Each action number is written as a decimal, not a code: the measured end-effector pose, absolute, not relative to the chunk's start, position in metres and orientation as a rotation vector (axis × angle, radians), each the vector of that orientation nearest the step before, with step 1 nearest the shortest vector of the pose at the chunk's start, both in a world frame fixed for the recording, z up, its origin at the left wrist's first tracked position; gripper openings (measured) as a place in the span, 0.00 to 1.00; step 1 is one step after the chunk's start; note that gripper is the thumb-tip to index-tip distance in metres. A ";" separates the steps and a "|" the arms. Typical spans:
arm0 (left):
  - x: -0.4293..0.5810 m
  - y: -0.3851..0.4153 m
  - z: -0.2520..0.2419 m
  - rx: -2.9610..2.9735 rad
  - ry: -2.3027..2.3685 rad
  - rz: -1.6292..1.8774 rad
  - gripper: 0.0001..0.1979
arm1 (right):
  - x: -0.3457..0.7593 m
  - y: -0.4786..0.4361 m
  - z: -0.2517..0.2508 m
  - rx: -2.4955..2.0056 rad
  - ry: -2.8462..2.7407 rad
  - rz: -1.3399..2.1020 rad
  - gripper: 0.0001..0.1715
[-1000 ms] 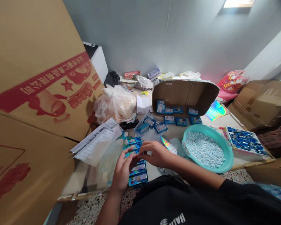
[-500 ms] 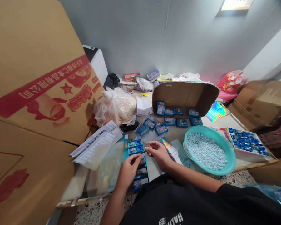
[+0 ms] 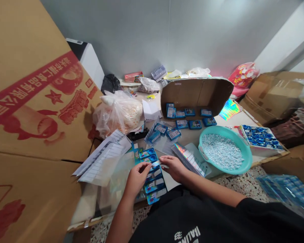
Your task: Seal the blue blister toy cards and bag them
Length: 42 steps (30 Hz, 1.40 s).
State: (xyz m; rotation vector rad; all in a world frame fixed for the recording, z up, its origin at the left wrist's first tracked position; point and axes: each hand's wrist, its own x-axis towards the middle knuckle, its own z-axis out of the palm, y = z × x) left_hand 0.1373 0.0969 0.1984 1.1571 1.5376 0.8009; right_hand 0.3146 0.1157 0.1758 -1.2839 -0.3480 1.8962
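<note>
1. In the head view, the left hand (image 3: 137,177) pinched a small pale strip (image 3: 155,164) between thumb and bent fingers. The strip lay above the row of blue tins (image 3: 151,186), roughly at the middle of that row.

2. In the same view, the right hand (image 3: 174,167) was half curled, its fingertips at the strip's other end; whether they gripped it or only touched it could not be told.

3. The tins ran in a line from beneath the hands towards the person's body. The two at the far end showed blue rings (image 3: 152,158) inside, while the nearer ones bore pale patches, too small to read.

4. Good handling, as I judged it, called for a light pinch at the very ends, so that the thin strip stayed flat and neither creased nor stuck to a finger. Holding both ends level over one tin would have made it easier to line up squarely with the edges.

5. It also seemed wise to keep wrists and forearms above the row, since a brush could have knocked the tins askew.

6. To the right of the hands lay a shiny sheet (image 3: 182,152) with pale strips (image 3: 196,165), within easy reach of the right hand, and beyond it stood a teal basin (image 3: 248,158) of pale pellets (image 3: 221,152).
</note>
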 end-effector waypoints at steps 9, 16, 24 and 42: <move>0.125 0.111 0.196 1.220 1.462 0.707 0.18 | 0.304 0.106 0.164 -1.402 -0.489 1.609 0.27; 0.129 0.119 0.196 1.285 1.327 0.671 0.18 | 0.309 0.115 0.178 -1.403 -0.816 1.633 0.23; 0.135 0.122 0.194 1.286 1.320 0.653 0.18 | 0.312 0.109 0.159 -1.406 -0.829 1.625 0.19; 0.113 0.118 0.168 1.292 1.669 0.590 0.19 | 0.302 0.121 0.129 -1.482 -1.068 1.361 0.11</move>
